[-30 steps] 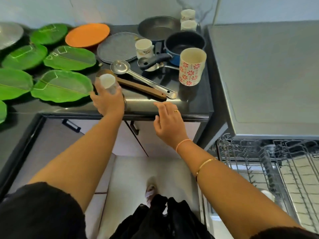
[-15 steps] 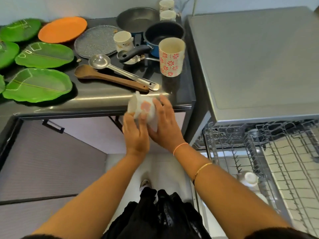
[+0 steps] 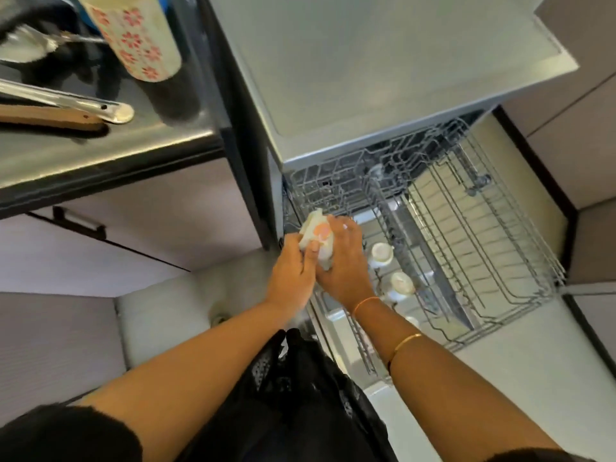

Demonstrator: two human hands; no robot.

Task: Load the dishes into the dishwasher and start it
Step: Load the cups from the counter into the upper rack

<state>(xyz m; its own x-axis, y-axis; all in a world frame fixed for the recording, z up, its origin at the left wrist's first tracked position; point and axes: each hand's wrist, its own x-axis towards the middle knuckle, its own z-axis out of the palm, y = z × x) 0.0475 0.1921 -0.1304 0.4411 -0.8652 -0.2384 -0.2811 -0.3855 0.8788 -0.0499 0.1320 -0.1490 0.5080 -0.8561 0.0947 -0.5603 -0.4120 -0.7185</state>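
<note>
You are holding a small white cup [image 3: 318, 240] with an orange print in both hands, just above the front left corner of the pulled-out dishwasher rack [image 3: 483, 228]. Your left hand [image 3: 293, 271] is wrapping its grip round the near side, and your right hand [image 3: 346, 261] is curling its fingers over the far side, so both grips are closed on the cup. It is lying tilted, and its mouth seems to be pointing up and away from you, though blur makes that hard to tell.

Two small white cups [image 3: 380, 255] are already sitting in the rack just right of your right hand. Loading is under way. The next move likely calls for turning this cup mouth down and setting it in a free slot beside them. A flowered mug [image 3: 140, 38], a ladle [image 3: 66, 101] and a wooden spoon [image 3: 43, 120] are waiting on the bench [image 3: 100, 148].

Half a second ago you were holding the cup in front of the bench edge; now you are carrying it over the rack.
</note>
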